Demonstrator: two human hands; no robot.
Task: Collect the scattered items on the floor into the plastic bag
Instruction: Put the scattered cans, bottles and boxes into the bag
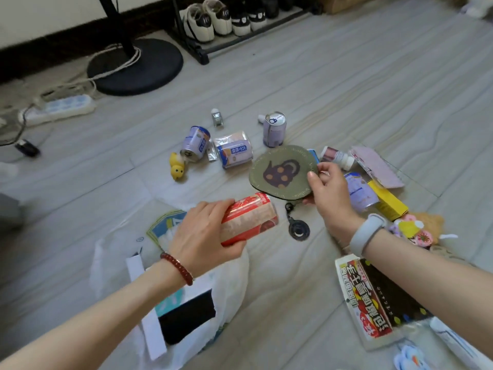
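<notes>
My left hand grips a red can just above the plastic bag; my right hand pinches a green round pouch right of the can. Beyond the can lie three lavender cans.

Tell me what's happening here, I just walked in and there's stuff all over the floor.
A person is tidying up. Their left hand grips a red can above the white plastic bag, which already holds a few things. Their right hand pinches a round green pouch with a teapot design. Several purple cans, a yellow toy and assorted packets still lie on the floor.
</notes>
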